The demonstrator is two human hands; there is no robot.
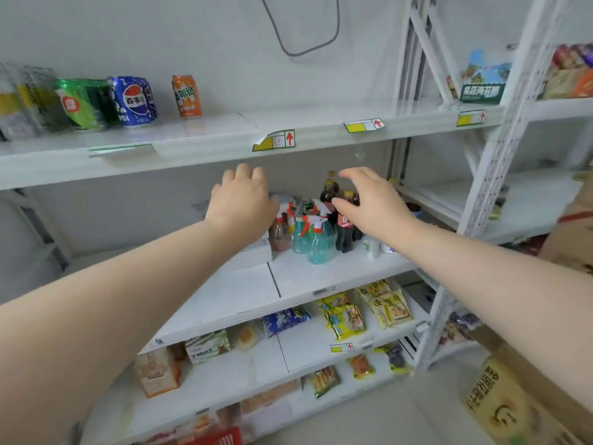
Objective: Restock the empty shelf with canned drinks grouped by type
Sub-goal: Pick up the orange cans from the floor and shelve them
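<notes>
On the upper white shelf [205, 136] stand an orange can [186, 96], blue Pepsi cans [134, 101], green cans [81, 102] and grey-yellow cans [22, 101] at the far left. The right part of that shelf is bare. Both my arms reach toward the shelf below. My left hand [240, 200] hovers with fingers curled over, back toward me, holding nothing that I can see. My right hand [369, 200] is spread open beside dark cola bottles [345, 226], just touching or near their caps.
Teal spray bottles [313, 236] and a brown bottle [279, 234] crowd the middle shelf between my hands. Snack packets [345, 319] fill the lower shelves. A second rack [500, 130] stands at right, with cardboard boxes [507, 403] on the floor.
</notes>
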